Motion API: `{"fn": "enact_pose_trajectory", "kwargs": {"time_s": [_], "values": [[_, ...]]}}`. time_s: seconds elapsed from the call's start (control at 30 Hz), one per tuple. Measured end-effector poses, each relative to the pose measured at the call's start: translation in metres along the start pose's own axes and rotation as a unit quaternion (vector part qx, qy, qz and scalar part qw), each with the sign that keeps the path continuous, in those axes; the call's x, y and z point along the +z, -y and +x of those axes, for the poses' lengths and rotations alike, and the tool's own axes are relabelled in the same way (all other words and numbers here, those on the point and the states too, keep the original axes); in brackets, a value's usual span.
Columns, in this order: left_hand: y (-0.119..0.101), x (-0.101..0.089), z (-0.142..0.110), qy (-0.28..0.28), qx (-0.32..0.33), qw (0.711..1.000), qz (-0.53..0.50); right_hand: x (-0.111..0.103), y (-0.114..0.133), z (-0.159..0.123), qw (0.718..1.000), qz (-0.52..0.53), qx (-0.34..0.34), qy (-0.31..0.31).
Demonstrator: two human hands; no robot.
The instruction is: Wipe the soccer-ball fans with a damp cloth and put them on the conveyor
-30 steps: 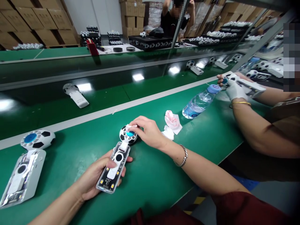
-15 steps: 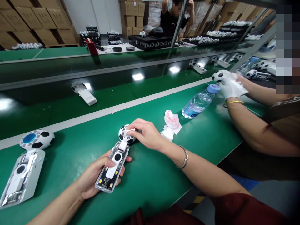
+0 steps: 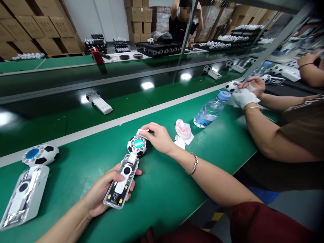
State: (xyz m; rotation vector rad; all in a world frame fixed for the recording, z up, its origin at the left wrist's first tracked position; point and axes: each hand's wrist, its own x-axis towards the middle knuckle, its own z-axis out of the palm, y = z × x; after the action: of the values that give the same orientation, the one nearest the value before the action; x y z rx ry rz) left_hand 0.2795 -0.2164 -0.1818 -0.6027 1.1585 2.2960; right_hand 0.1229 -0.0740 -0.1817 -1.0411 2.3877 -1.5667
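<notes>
The green desk (image 3: 164, 189) runs from the near left corner toward the far right, with a white stripe along its far edge and a dark conveyor belt (image 3: 76, 98) beyond that. On the belt lies a white handheld fan (image 3: 99, 101), and more of the same lie farther along to the right. At the desk's left end a second fan with a football-patterned head (image 3: 26, 182) lies flat, head toward the far edge, clear handle toward the near edge. Toward the right end a co-worker's gloved hand (image 3: 244, 97) works on another football head, just beside a clear water bottle with a blue cap (image 3: 210, 109) lying on its side. Near the middle of the desk is the handheld fan (image 3: 126, 172) being worked on: its long axis runs from the near edge up toward the far edge, tilted slightly right, the football head with blue centre at the far end resting on the desk and the clear handle at the near end lifted. The left hand (image 3: 106, 192) is wrapped around that handle from beneath, thumb laid over its top face. The right hand (image 3: 158, 138) pinches a small white wipe (image 3: 141, 132) against the far rim of the head, fingers narrow. Just right of it lies a crumpled pink-and-white wipe (image 3: 184, 131).
</notes>
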Motion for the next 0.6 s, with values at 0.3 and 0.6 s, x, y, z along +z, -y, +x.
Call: {"fn": "enact_pose_trajectory", "kwargs": {"time_s": [0.3,0.6], "values": [[0.0001,0.0000,-0.0005,-0.004,0.004,1.000,-0.003,0.0008,0.0069,-0.0076,0.993,-0.076,-0.053,0.070],[0.0020,-0.0010,-0.0003,-0.006,0.002,1.000,-0.002,0.0024,0.0089,-0.0087,0.988,-0.107,-0.083,0.069]]}}
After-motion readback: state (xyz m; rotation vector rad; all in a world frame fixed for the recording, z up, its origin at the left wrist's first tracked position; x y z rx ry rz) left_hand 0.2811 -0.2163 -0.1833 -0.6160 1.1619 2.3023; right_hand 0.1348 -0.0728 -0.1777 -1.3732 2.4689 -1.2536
